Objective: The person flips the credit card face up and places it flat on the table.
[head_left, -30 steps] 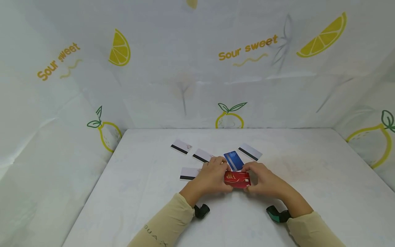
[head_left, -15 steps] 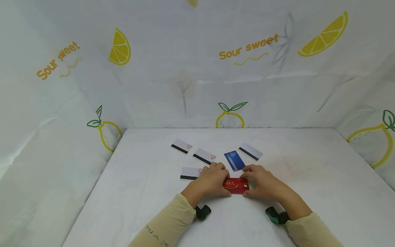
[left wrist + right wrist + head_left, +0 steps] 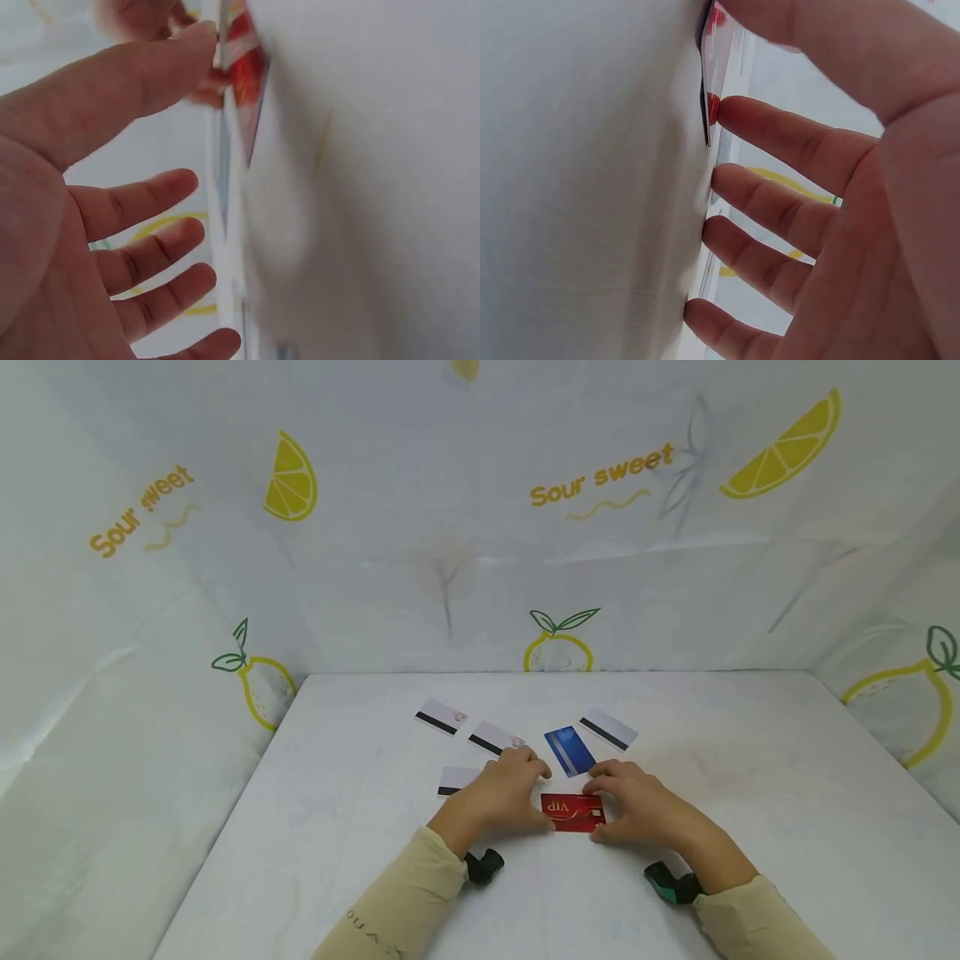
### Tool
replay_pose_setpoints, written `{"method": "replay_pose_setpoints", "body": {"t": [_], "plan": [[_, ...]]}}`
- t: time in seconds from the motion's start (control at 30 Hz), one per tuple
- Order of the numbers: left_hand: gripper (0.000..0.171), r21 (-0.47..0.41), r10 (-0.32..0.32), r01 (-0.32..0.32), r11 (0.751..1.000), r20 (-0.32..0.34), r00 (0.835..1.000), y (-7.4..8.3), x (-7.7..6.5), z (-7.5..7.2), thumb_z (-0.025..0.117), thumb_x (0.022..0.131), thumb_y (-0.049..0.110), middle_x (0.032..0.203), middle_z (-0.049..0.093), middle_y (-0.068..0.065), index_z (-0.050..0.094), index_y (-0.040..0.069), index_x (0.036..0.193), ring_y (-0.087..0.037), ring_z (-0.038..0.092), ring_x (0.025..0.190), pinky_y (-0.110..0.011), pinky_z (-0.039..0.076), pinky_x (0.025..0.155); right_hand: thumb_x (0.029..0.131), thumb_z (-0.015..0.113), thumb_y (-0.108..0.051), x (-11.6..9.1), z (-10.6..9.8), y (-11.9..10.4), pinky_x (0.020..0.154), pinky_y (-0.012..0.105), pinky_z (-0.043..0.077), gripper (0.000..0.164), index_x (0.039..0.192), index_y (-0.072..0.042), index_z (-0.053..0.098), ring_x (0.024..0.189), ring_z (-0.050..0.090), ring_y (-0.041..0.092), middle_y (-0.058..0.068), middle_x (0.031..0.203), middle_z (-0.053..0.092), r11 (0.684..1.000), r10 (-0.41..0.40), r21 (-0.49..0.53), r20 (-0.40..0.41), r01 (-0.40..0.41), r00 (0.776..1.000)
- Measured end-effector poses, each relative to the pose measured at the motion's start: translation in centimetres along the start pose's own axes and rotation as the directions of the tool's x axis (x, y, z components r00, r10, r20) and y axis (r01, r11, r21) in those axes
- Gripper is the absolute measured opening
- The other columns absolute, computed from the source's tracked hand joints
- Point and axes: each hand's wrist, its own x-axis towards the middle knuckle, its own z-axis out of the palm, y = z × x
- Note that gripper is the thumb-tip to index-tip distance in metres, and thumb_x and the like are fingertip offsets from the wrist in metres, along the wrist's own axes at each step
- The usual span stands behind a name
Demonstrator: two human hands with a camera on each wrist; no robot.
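Observation:
A red VIP card [image 3: 573, 812] lies flat near the middle of the white table. My left hand [image 3: 504, 792] is beside its left end, fingers spread and apart from it; in the left wrist view the left hand [image 3: 97, 217] holds nothing. My right hand [image 3: 637, 802] pinches the card's right end, thumb at the near edge and forefinger at the far edge. In the right wrist view a fingertip [image 3: 731, 111] touches the edge of the red card [image 3: 713, 109]; its other fingertips meet the tabletop. Just beyond lies a blue card [image 3: 570, 752] with a pale stripe.
White cards with black stripes lie around: one [image 3: 441, 716] at the far left, one [image 3: 495, 737] beyond my left hand, one [image 3: 457, 779] partly hidden by that hand, and one [image 3: 609, 728] right of the blue card. A lemon-printed sheet [image 3: 480, 527] hangs behind the table [image 3: 750, 760].
Both hands have brought the red card slightly towards me, away from the blue card. Since then my left hand has let go and drawn a little left; my right hand stays in place.

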Motion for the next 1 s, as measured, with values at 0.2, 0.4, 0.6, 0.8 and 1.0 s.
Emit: {"method": "replay_pose_setpoints", "body": {"t": [0.2,0.4,0.6,0.8,1.0], "plan": [[0.066,-0.107,-0.054,0.049,0.993,-0.042,0.998,-4.3,-1.9,-2.5,0.084,0.074,0.043,0.137,0.048,-0.002,0.060,0.018,0.130,-0.024,0.042,0.128,-0.047,0.041,0.103,0.069,0.087,-0.043,0.5,-0.2,-0.4,0.094,0.058,0.049,0.056,0.116,-0.019,0.069,0.125,0.048,0.034,0.010,0.131,0.057,0.999,-0.019,-0.029,-0.028,0.019,0.999],[0.064,-0.104,-0.164,0.156,0.982,-0.074,0.984,-9.4,-4.8,-3.5,0.085,0.074,0.041,0.135,0.049,-0.005,0.062,0.016,0.128,-0.029,0.043,0.128,-0.055,0.038,0.103,0.074,0.084,-0.042,1.3,-0.2,-1.3,0.095,0.057,0.048,0.055,0.120,-0.016,0.068,0.123,0.050,0.033,0.011,0.130,0.057,0.997,-0.073,-0.023,-0.070,0.071,0.995],[0.064,-0.096,-0.223,0.216,0.972,-0.061,0.973,-11.7,-6.2,-3.1,0.086,0.072,0.038,0.130,0.053,-0.007,0.063,0.014,0.127,-0.030,0.046,0.123,-0.054,0.040,0.100,0.076,0.083,-0.039,2.9,0.2,-3.5,0.095,0.053,0.050,0.055,0.122,-0.014,0.067,0.120,0.050,0.031,0.010,0.129,0.056,0.994,-0.104,0.010,-0.077,0.105,0.992],[0.055,-0.073,-0.226,0.221,0.973,-0.070,0.972,-11.7,-6.2,-2.6,0.083,0.077,0.038,0.126,0.052,-0.006,0.066,0.020,0.126,-0.028,0.046,0.117,-0.051,0.042,0.096,0.076,0.083,-0.040,5.4,1.0,-7.0,0.098,0.050,0.049,0.059,0.126,-0.015,0.066,0.121,0.051,0.027,0.007,0.129,0.057,0.998,-0.053,0.026,-0.003,0.053,0.999],[0.045,-0.078,-0.220,0.213,0.974,-0.087,0.972,-11.4,-6.0,-2.3,0.083,0.077,0.035,0.123,0.052,-0.007,0.068,0.024,0.118,-0.028,0.046,0.116,-0.053,0.041,0.095,0.076,0.083,-0.039,7.4,1.7,-9.3,0.104,0.057,0.042,0.059,0.128,-0.016,0.066,0.133,0.046,0.037,0.015,0.143,0.051,1.000,0.005,-0.002,0.066,-0.004,0.998]]}}
